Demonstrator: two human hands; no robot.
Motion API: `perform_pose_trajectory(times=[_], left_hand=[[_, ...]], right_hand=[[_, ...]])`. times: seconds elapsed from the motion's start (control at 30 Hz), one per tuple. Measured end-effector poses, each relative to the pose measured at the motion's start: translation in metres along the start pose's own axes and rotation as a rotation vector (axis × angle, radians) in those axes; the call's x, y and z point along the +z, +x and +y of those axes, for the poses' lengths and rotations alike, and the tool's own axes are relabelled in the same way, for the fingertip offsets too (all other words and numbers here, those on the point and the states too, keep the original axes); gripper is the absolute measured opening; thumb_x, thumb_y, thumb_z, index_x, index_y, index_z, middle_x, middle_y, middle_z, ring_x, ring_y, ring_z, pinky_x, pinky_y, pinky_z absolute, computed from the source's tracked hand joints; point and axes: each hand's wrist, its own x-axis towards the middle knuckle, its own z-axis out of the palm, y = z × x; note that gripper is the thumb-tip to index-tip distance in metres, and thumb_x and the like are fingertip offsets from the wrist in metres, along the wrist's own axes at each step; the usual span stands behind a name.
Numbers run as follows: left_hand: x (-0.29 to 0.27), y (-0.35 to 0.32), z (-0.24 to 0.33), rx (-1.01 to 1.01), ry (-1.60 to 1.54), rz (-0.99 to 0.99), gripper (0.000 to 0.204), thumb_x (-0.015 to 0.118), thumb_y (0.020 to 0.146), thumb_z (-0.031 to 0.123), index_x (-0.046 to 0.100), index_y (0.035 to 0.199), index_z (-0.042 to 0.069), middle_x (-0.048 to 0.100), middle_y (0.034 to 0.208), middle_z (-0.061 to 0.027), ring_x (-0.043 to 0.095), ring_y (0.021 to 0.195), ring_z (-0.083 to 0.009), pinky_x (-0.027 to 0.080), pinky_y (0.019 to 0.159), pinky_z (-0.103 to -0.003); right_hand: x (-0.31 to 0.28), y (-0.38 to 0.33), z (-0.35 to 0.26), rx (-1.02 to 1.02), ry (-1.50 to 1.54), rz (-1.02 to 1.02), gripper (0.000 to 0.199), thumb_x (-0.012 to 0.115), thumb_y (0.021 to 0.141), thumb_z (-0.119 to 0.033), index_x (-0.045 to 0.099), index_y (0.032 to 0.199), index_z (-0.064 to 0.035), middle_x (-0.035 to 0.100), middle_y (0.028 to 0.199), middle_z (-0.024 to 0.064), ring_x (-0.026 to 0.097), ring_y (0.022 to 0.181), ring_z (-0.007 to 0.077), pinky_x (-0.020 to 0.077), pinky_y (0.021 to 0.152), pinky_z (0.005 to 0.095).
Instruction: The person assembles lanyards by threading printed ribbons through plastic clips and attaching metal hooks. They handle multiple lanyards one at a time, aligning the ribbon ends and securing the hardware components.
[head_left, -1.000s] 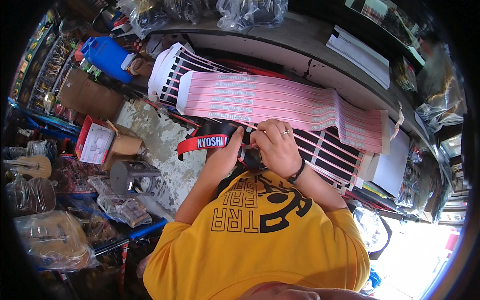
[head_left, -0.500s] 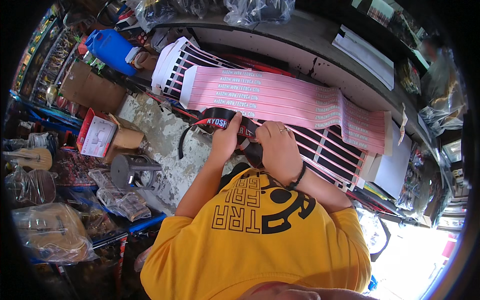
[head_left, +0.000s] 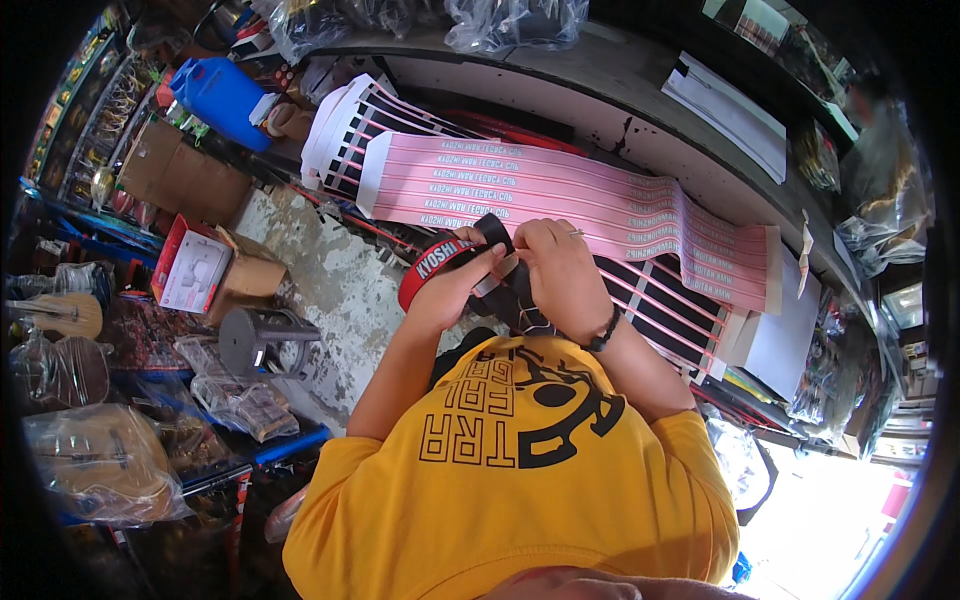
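Note:
A black-and-red ribbon (head_left: pixel 420 275) with white lettering loops between my two hands. My left hand (head_left: pixel 452 290) is closed round it, thumb pressed on the folded part, and its red loop hangs out on the left. My right hand (head_left: pixel 562 275) pinches the ribbon's black part close beside the left fingers. Darker folds of it drop below both hands, partly hidden. Just beyond my hands lies a pink sheet (head_left: pixel 560 185) with rows of pale printed lettering. Under it rest black-and-pink striped strips (head_left: pixel 650 300).
A blue jerrycan (head_left: pixel 220 100) stands at the far left, near a cardboard box (head_left: pixel 185 175). A red-and-white box (head_left: pixel 195 270) and a dark grey cylindrical object (head_left: pixel 262 340) are on the left. White paper (head_left: pixel 725 115) lies on the shelf at the back right.
The ribbon has turned and bunched up, its red loop now swinging out lower left of my left hand. My right hand has shifted slightly up, and both hands are closer together.

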Motion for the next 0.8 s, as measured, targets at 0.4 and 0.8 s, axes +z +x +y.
perform_pose_trajectory(times=[0.4,0.8], left_hand=[[0.008,0.017,-0.001,0.166,0.137,0.423,0.022,0.068,0.086,0.019,0.064,0.093,-0.001,0.064,0.08,-0.0021,0.058,0.068,-0.01,0.046,0.061,-0.026],[0.001,0.012,0.008,-0.093,-0.563,0.152,0.024,0.053,0.095,0.02,0.058,0.107,-0.001,0.066,0.095,-0.0085,0.066,0.085,-0.0194,0.053,0.073,-0.034]], right_hand=[[-0.007,-0.015,-0.016,-0.104,-0.093,-0.021,0.017,0.056,0.069,0.004,0.056,0.084,-0.0029,0.055,0.082,0.012,0.055,0.082,0.0322,0.0439,0.072,0.0413],[-0.033,0.004,-0.004,0.002,-0.025,0.09,0.007,0.06,0.078,-0.004,0.055,0.084,-0.0031,0.055,0.082,0.0123,0.054,0.079,0.0332,0.0421,0.072,0.0412]])
